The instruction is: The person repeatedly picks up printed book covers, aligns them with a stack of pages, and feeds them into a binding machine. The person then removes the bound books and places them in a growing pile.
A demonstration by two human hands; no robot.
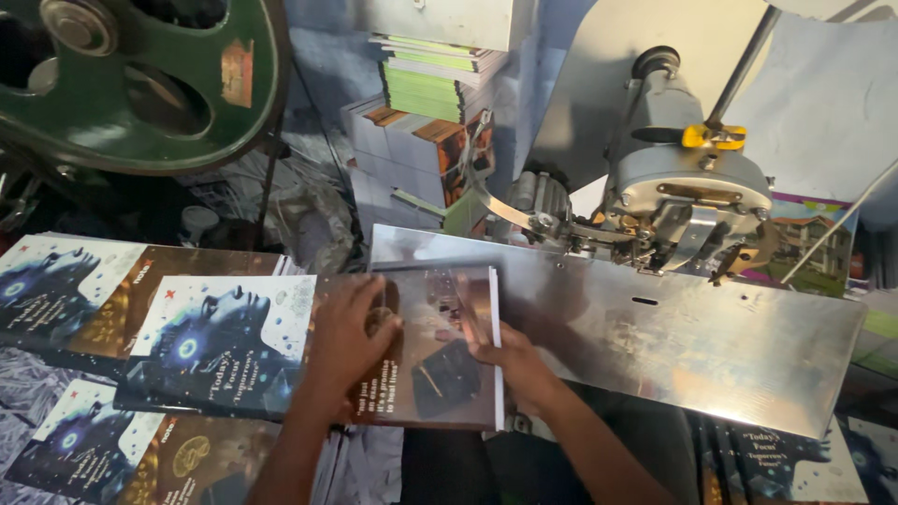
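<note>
The left hand (344,339) lies spread flat on the open booklet (374,351). The right hand (510,360) pinches its folded edge against the metal plate (655,327). Step in hand: lining up the fold. Next move likely needs the fold slid under the stitching head (687,201). The booklet's near corner is hidden.

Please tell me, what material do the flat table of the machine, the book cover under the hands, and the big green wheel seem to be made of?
The flat table looks like bare polished sheet metal, since it mirrors the machine above. The book cover, pressed by the left hand and right hand, seems to be glossy coated paper or card, showing light glare. The green wheel appears to be painted cast metal, probably iron.
</note>
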